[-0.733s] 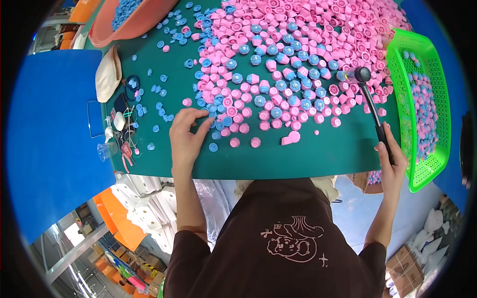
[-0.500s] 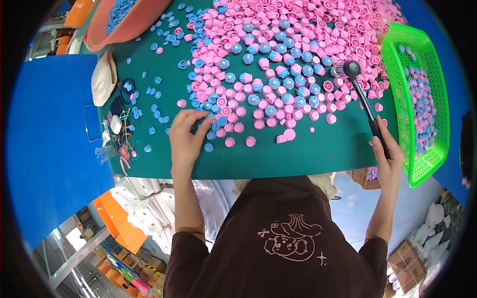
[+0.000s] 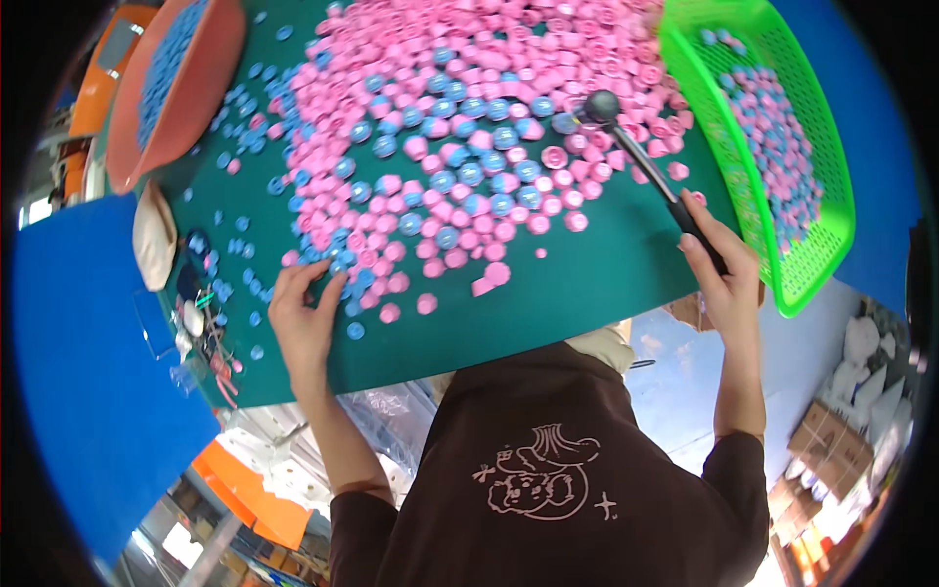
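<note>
A mallet [image 3: 650, 171] with a round black head, a metal shaft and a black grip is held in my right hand [image 3: 722, 269], its fingers wrapped round the grip. The mallet head rests over or just above the pile, beside a blue-topped pink piece [image 3: 564, 123]. My left hand [image 3: 305, 311] is at the near left edge of the pile, thumb and forefinger bent together among small blue caps [image 3: 339, 256]; whether a cap is between the fingertips is hidden. Many small pink cups [image 3: 391, 98] cover the green table [image 3: 469, 328], several fitted with blue caps.
A green plastic basket [image 3: 753, 210] holding pink and blue pieces stands on the right. At the far left is an orange-red bowl [image 3: 217, 83] of blue caps. A beige pouch [image 3: 155, 235], pliers [image 3: 225, 386] and a clear cup [image 3: 184, 377] lie along the left edge.
The whole view has tilted and swung, so the table appears shifted left and more of the bowl shows. My left hand stays among the blue caps and my right keeps hold of the mallet.
</note>
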Tool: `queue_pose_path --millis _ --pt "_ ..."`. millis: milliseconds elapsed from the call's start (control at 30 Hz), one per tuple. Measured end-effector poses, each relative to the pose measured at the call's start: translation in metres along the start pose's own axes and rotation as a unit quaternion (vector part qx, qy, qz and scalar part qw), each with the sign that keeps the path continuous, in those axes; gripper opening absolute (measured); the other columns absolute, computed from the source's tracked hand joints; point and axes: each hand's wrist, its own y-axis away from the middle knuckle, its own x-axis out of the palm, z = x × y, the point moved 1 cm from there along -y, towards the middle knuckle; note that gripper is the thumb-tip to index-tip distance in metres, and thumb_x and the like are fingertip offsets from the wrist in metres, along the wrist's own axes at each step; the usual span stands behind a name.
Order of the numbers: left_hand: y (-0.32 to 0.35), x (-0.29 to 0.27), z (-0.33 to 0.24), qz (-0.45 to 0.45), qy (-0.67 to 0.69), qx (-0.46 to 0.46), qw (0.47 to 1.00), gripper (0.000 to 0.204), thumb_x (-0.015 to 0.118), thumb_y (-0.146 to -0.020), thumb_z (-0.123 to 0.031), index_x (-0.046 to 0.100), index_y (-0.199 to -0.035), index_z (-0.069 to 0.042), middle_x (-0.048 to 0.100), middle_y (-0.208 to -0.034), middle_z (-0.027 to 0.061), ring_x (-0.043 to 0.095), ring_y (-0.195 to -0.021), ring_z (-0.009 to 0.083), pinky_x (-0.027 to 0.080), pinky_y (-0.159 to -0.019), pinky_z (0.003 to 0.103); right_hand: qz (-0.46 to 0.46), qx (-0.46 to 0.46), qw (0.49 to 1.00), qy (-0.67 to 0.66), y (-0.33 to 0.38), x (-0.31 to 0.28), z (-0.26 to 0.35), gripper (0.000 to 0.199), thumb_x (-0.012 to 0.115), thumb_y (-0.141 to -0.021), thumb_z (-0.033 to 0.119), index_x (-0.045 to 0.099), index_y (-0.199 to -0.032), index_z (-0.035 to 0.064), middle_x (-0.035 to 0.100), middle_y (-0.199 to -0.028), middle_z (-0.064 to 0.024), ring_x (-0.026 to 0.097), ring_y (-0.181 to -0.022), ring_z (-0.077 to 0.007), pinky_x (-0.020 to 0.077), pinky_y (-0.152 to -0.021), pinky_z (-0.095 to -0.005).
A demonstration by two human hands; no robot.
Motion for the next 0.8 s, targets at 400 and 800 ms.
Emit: queue_pose_path --millis 400,800 --pt "-0.007 0.008 0.010 -0.025 -0.017 0.038 0.999 0.023 0.077 -0.079 -0.008 0.070 -0.100 -0.005 0.059 -0.083 -0.0001 0.046 -0.066 0.0077 0.037 -0.057 0.022 -0.047 -0.055 0.997 0.009 -0.006 0.000 0.006 0.041 0.065 -0.087 0.000 0.063 -0.128 0.0053 0.053 -0.071 -0.0086 0.049 -0.062 -0.0166 0.0417 -0.060 -0.0299" --pt "-0.048 0.057 -0.136 0.027 0.226 0.157 0.961 0.025 0.080 -0.073 -0.003 0.071 -0.097 -0.003 0.066 -0.081 0.0036 0.058 -0.071 0.0114 0.046 -0.062 0.024 -0.053 -0.033 0.997 -0.036 -0.008 0.010 -0.007 0.040 0.064 -0.089 0.004 0.061 -0.130 0.0058 0.061 -0.078 -0.0099 0.053 -0.065 -0.0161 0.0450 -0.064 -0.0285"
